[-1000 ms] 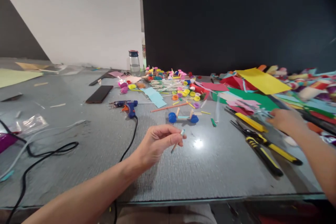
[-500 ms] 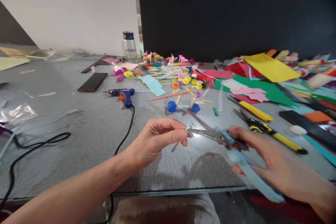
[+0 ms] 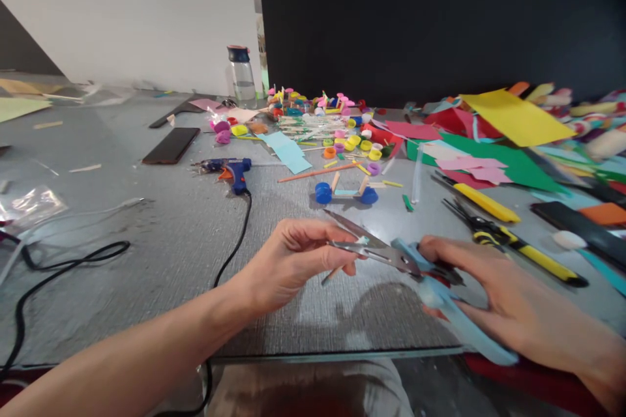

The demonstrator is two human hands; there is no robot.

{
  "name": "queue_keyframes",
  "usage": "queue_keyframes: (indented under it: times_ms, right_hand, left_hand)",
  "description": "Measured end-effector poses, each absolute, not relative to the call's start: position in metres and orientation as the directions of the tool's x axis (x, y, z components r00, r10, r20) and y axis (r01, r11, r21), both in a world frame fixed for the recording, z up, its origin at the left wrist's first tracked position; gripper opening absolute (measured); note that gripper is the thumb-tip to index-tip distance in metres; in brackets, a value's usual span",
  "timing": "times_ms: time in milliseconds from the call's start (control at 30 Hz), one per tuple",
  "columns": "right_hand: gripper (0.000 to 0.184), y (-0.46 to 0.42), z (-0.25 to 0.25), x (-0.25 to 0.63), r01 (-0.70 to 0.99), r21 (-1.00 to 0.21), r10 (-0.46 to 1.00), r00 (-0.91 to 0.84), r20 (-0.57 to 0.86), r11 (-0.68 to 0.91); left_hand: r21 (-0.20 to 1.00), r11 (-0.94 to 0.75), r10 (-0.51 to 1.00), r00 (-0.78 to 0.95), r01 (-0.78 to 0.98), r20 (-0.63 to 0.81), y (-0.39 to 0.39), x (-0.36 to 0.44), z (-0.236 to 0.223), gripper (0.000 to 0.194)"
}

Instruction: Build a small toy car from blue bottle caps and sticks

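Observation:
My left hand is closed in a pinch on a thin stick, whose lower end pokes out below my fingers. A small pale blue-white bit shows at my fingertips; whether it belongs to the stick I cannot tell. Light blue-handled scissors are gripped by my right hand, their blades parted around that bit, with the tips reaching over my left fingers. Just beyond the blades stands a little wheeled frame with blue round caps and short upright wooden sticks.
A blue glue gun lies to the left, its black cord running to the front edge. Further back are a dark phone-like slab, a water bottle and coloured caps. On the right lie pliers, a yellow cutter and coloured paper.
The scissors have shifted left, so their blades now straddle the small bit at my left fingertips. My left hand has stayed nearly in place. The view has tilted slightly.

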State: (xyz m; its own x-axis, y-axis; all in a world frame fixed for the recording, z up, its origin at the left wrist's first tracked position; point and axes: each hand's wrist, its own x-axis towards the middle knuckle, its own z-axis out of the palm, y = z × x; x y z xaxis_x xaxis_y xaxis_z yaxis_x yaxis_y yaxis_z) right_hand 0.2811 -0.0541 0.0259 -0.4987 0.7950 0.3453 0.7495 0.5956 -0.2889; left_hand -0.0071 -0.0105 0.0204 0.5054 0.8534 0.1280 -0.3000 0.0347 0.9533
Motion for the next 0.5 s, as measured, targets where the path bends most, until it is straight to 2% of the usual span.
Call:
queue_keyframes:
  times_ms: [267,500]
  right_hand:
    - [0.017,-0.051,0.042,0.267,0.668,-0.281,0.722,-0.597,0.35,0.689]
    - [0.034,-0.051,0.039,0.268,0.721,-0.121,0.713,-0.619,0.329,0.682]
  left_hand:
    - [0.96,0.012,0.851,0.507,-0.281,0.138,-0.011,-0.008,0.019,0.011]
    - [0.956,0.089,0.845,0.529,-0.28,0.076,-0.013,-0.008,0.018,0.015]
